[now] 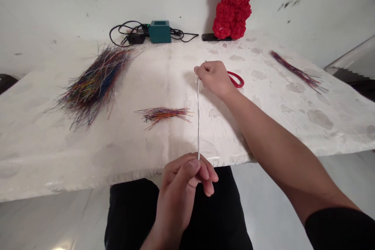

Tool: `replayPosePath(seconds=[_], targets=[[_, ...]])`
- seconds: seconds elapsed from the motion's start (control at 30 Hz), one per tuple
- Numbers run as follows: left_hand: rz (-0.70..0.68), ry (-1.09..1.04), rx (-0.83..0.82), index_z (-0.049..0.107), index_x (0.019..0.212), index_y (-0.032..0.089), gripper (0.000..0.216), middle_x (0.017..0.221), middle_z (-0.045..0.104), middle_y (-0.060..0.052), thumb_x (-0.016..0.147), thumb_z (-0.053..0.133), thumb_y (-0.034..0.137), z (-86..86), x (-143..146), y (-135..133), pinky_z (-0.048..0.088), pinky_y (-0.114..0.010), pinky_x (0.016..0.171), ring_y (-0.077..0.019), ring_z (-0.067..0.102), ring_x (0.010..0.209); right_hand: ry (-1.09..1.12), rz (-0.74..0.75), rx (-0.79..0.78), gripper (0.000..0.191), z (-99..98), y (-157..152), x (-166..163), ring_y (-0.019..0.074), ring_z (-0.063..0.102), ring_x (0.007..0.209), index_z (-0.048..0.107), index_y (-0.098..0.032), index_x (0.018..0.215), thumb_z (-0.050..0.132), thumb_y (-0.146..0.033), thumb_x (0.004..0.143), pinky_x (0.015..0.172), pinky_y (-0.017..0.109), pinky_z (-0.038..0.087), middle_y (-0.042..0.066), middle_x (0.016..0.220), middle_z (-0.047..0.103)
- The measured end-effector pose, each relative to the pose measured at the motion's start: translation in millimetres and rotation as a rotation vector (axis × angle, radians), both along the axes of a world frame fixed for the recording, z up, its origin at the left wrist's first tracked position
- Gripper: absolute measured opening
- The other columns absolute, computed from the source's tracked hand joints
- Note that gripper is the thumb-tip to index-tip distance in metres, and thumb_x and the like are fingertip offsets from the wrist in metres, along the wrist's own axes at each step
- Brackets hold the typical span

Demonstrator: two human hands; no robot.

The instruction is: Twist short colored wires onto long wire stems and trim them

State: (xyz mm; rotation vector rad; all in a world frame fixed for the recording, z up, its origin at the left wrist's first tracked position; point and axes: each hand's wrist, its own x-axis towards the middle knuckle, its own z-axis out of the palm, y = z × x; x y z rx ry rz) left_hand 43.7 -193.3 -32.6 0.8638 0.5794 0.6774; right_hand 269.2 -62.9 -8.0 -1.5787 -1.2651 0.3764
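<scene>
Pinching a pale wire (198, 117) taut between left hand (180, 187) and right hand (213, 79), over table (158, 78), small wire bundle (166, 114) close by, bigger heap (95, 80) farther left, red loop (240, 82) half hidden behind right hand, red flower figure (234, 11) cut off up top, black slab (209, 37) partly obscured.

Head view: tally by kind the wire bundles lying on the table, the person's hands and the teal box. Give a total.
Wire bundles: 3
Hands, left hand and right hand: 2
Teal box: 1
Total: 6
</scene>
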Motion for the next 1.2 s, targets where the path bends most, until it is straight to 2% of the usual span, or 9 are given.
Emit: replayPosePath(seconds=[0.3, 0.43, 0.53, 0.67, 0.8, 0.87, 0.97, 1.1, 1.2], targets=[[0.118, 0.056, -0.002, 0.060, 0.061, 0.014, 0.034, 0.067, 0.064, -0.004, 0.091, 0.045, 0.020, -3.7, 12.0, -15.6, 0.043, -0.022, 0.054, -0.0105, 0.055, 0.056, 0.055, 0.024, 0.000, 0.043, -3.4, 0.9, -2.5, 0.0090, 0.024, 0.051, 0.029, -0.021, 0.051, 0.056, -0.017, 0.086, 0.050, 0.029, 0.023, -0.004, 0.053, 0.024], [0.160, 0.101, 0.072, 0.060, 0.062, 0.015, 0.035, 0.068, 0.065, -0.003, 0.093, 0.044, 0.019, -7.5, 15.5, -19.5, 0.045, -0.023, 0.055, -0.0104, 0.056, 0.056, 0.059, 0.015, -0.009, 0.043, -2.9, -0.2, -4.0, 0.0089, 0.025, 0.051, 0.030, -0.021, 0.051, 0.055, -0.016, 0.085, 0.050, 0.029, 0.023, -0.004, 0.053, 0.025], [0.274, 0.203, 0.290, 0.059, 0.064, 0.016, 0.034, 0.074, 0.064, -0.002, 0.094, 0.044, 0.017, -7.4, 13.2, -16.9, 0.047, -0.025, 0.058, -0.0115, 0.057, 0.062, 0.059, -0.003, -0.003, 0.043, -2.8, 1.0, -2.2, 0.0088, 0.025, 0.052, 0.030, -0.021, 0.050, 0.056, -0.015, 0.085, 0.050, 0.029, 0.023, -0.004, 0.053, 0.024], [0.538, 0.410, 0.727, 0.062, 0.064, 0.017, 0.029, 0.088, 0.057, -0.004, 0.091, 0.050, 0.011, -5.4, 9.6, -11.3, 0.047, -0.024, 0.064, -0.0153, 0.057, 0.089, 0.071, -0.004, 0.001, 0.044, -4.2, 3.0, 1.0, 0.0089, 0.024, 0.052, 0.029, -0.021, 0.050, 0.056, -0.017, 0.085, 0.049, 0.029, 0.023, -0.004, 0.052, 0.023], [0.678, 0.499, 1.029, 0.068, 0.076, 0.018, 0.023, 0.109, 0.056, -0.006, 0.088, 0.052, 0.008, -7.6, 10.3, -8.2, 0.048, -0.033, 0.074, -0.0184, 0.057, 0.097, 0.090, 0.013, -0.021, 0.045, -5.1, 2.1, -0.4, 0.0085, 0.024, 0.050, 0.028, -0.021, 0.051, 0.056, -0.018, 0.086, 0.048, 0.029, 0.024, -0.004, 0.052, 0.023], [0.693, 0.505, 1.198, 0.069, 0.081, 0.018, 0.020, 0.117, 0.059, -0.006, 0.084, 0.054, 0.004, -9.5, 11.5, -6.4, 0.047, -0.037, 0.078, -0.0203, 0.056, 0.098, 0.092, 0.020, -0.031, 0.044, -4.9, 1.0, -2.1, 0.0084, 0.025, 0.050, 0.029, -0.021, 0.051, 0.056, -0.019, 0.086, 0.048, 0.029, 0.024, -0.004, 0.052, 0.024], [0.622, 0.455, 1.372, 0.067, 0.083, 0.017, 0.021, 0.114, 0.066, -0.006, 0.079, 0.056, -0.001, -9.4, 13.5, -2.0, 0.048, -0.037, 0.076, -0.0212, 0.054, 0.097, 0.091, 0.027, -0.040, 0.044, -4.1, -0.4, -4.2, 0.0083, 0.024, 0.050, 0.029, -0.021, 0.051, 0.056, -0.020, 0.087, 0.049, 0.029, 0.024, -0.004, 0.053, 0.024], [0.477, 0.340, 1.378, 0.065, 0.081, 0.015, 0.024, 0.102, 0.072, -0.004, 0.078, 0.053, -0.006, -3.8, 16.3, 2.4, 0.051, -0.031, 0.068, -0.0173, 0.055, 0.088, 0.094, 0.038, -0.050, 0.044, -3.1, -1.3, -5.1, 0.0081, 0.022, 0.050, 0.029, -0.021, 0.052, 0.055, -0.021, 0.087, 0.049, 0.029, 0.025, -0.004, 0.052, 0.022], [0.468, 0.306, 1.340, 0.065, 0.079, 0.013, 0.024, 0.090, 0.071, -0.004, 0.078, 0.052, -0.007, -1.0, 16.9, 2.0, 0.052, -0.030, 0.067, -0.0151, 0.056, 0.084, 0.097, 0.046, -0.053, 0.043, -2.8, -1.2, -5.2, 0.0084, 0.022, 0.050, 0.029, -0.021, 0.052, 0.055, -0.022, 0.087, 0.051, 0.029, 0.027, -0.005, 0.052, 0.022]])
